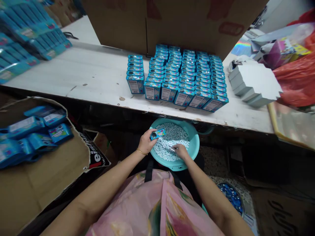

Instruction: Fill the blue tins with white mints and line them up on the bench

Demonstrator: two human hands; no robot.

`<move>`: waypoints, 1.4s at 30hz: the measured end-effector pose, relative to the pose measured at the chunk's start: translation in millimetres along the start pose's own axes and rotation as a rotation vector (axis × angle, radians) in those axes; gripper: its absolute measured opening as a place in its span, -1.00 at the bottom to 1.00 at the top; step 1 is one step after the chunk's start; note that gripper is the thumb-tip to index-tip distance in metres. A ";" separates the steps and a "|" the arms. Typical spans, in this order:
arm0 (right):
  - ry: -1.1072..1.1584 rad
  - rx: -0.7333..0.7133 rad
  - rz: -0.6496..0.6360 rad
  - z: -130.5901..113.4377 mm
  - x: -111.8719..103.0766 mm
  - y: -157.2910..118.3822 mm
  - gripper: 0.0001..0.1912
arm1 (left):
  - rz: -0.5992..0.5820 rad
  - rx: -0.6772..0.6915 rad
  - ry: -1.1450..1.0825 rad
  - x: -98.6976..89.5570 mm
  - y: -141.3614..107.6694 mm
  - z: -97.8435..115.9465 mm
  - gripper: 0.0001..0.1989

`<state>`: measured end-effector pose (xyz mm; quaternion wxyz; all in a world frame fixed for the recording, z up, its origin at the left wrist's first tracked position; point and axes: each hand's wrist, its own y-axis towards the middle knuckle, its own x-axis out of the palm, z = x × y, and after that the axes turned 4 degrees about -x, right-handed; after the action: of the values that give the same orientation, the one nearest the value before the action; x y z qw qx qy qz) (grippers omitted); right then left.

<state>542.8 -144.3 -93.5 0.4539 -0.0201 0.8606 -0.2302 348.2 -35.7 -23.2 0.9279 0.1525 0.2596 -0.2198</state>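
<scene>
My left hand (146, 141) is closed around a small blue tin (158, 133) with a dark round opening in its top, held over the left side of a turquoise basin (195, 144). Many small pale pellets (172, 132) fill the basin. In my right hand (180, 150), low over the pellets, is a small metal scoop (173, 148); its tip dips among them, partly hidden by my fingers. Beyond the basin, rows of similar blue tins (169, 91) stand upright on the white table, some with pellets lying on top.
A cardboard box (49, 177) with loose blue tins stands at left. Wrapped blue packs (31, 29) are stacked on the white table (98, 75). A large carton (172, 26) rises behind the rows. White card stacks (256, 82) lie right; a bowl of blue pieces (231, 196) sits below.
</scene>
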 end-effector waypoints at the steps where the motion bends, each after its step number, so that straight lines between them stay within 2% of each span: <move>1: 0.009 -0.003 0.003 7.3 -7.9 -5.5 -0.73 | -0.003 0.019 0.023 -1.1 0.5 0.5 -0.61; 4: 0.104 -0.034 0.050 28.2 -38.8 -31.5 -0.73 | -0.031 0.085 0.104 0.8 1.8 2.8 -0.58; 7: 0.258 -0.052 0.116 31.3 -72.9 -59.7 -0.72 | -0.075 0.114 0.169 8.8 2.9 5.2 -0.56; 11: 0.249 -0.146 0.133 -1.4 -110.0 -80.9 -0.71 | -0.155 0.111 0.216 21.3 3.3 7.5 -0.56; 15: -0.027 -0.177 0.153 -41.9 -126.1 -83.6 -0.68 | -0.196 0.119 0.219 29.7 2.4 9.7 -0.53; 18: -0.188 -0.155 0.150 -55.3 -126.0 -83.3 -0.66 | -0.197 0.116 0.209 32.2 2.0 10.1 -0.53; 22: -0.284 -0.159 0.143 -55.8 -121.9 -85.0 -0.65 | -0.200 0.108 0.223 33.8 1.6 8.7 -0.53; 27: -0.289 -0.135 0.146 -53.5 -119.7 -86.6 -0.64 | -0.195 0.113 0.243 35.5 1.2 8.5 -0.53; 30: -0.211 -0.141 0.161 -49.1 -118.4 -87.1 -0.64 | -0.187 0.114 0.236 34.5 1.4 9.4 -0.54; 35: 0.057 -0.219 0.216 -26.8 -112.5 -88.6 -0.66 | -0.167 0.119 0.266 26.4 1.9 11.3 -0.56; 38: 0.182 -0.199 0.210 -7.5 -104.7 -88.0 -0.66 | -0.156 0.114 0.298 15.4 0.5 15.0 -0.54; 40: 0.143 -0.133 0.206 4.3 -96.3 -85.3 -0.65 | -0.170 0.141 0.326 5.9 -1.3 18.2 -0.51; 42: -0.013 -0.029 0.195 13.8 -85.2 -80.4 -0.64 | -0.186 0.175 0.332 -5.1 -2.9 20.6 -0.50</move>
<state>589.7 -200.6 -1.0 0.4794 0.0557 0.8587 -0.1726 351.5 -44.7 -4.0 0.8312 0.2419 0.4020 -0.2983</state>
